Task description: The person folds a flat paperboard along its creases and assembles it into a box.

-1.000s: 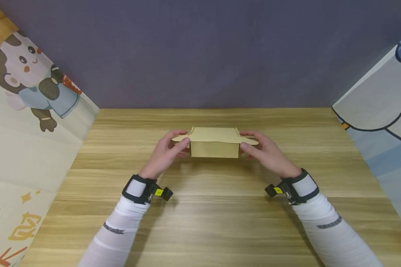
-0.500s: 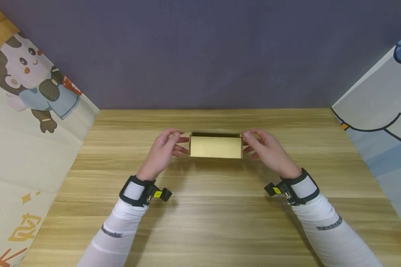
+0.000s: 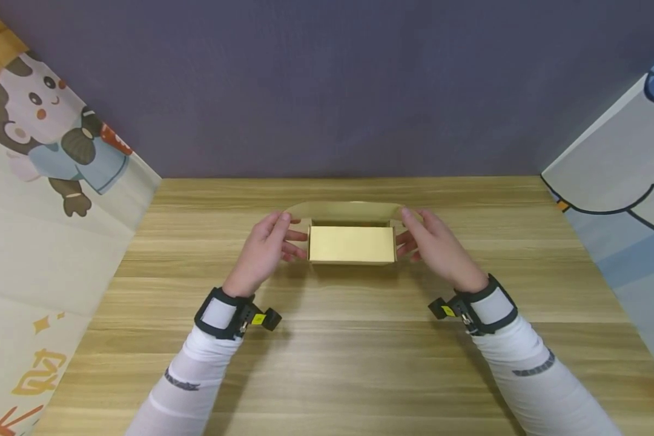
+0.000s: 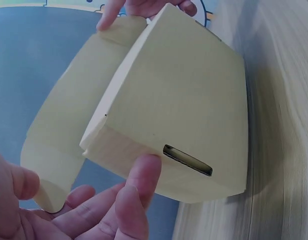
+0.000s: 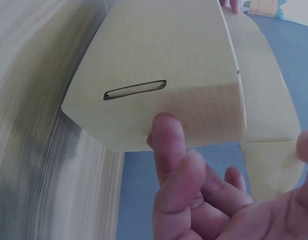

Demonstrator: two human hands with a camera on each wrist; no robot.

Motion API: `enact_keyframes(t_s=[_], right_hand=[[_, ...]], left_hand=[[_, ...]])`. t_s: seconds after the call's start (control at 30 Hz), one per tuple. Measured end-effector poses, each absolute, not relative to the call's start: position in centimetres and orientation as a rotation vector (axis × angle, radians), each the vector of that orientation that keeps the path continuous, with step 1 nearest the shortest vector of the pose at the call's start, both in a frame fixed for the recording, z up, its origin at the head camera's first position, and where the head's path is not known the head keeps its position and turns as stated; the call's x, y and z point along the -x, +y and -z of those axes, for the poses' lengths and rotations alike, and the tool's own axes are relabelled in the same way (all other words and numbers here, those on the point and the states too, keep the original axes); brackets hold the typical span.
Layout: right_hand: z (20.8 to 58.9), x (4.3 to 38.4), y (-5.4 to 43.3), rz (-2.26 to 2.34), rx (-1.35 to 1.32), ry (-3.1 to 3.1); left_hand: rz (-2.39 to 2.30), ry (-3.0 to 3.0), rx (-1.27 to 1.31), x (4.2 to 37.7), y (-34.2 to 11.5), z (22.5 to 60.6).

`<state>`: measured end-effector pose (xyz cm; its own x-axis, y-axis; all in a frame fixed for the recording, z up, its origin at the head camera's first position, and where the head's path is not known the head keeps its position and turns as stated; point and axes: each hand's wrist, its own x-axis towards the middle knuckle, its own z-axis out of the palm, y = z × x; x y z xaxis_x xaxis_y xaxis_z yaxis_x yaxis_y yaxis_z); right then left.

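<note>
A small plain cardboard box (image 3: 352, 244) sits between the two hands on the wooden table. Its long flap (image 3: 354, 210) with rounded ends rises along the far side. The left hand (image 3: 264, 248) pinches the flap's left end between thumb and fingers. In the left wrist view, a fingertip (image 4: 145, 167) touches the box's end wall just beside a narrow slot (image 4: 188, 160). At the other side, the right hand (image 3: 436, 248) pinches the flap's right end. One of its fingers (image 5: 168, 132) rests against that end wall, below a matching slot (image 5: 135, 90). The box's inside is mostly hidden.
The wood-grain table (image 3: 354, 351) runs back to a dark blue-grey wall (image 3: 349, 91). Printed cartoon panels flank it, a left panel (image 3: 43, 242) and a right panel (image 3: 627, 200). Each wrist wears a strap with a small camera.
The flap, earlier folded forward over the box top, now stands up at the far side. The broad yellowish face has turned upward. Both thumbs have shifted slightly back with the flap ends.
</note>
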<state>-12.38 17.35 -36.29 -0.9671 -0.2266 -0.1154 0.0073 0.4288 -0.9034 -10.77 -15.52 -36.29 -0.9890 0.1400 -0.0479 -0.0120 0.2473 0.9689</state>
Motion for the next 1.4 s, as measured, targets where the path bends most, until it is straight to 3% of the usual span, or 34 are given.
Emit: enact_keyframes(t_s=[0.67, 1.4], right_hand=[[37.1, 12.5, 16.9, 1.710, 0.132, 2.388], [37.3, 12.3, 16.2, 1.784, 0.211, 2.737]], left_hand=[[-1.903, 2.303, 0.076, 10.9, -15.7, 37.2], [-2.002, 2.579, 0.051, 11.1, -14.8, 37.2]])
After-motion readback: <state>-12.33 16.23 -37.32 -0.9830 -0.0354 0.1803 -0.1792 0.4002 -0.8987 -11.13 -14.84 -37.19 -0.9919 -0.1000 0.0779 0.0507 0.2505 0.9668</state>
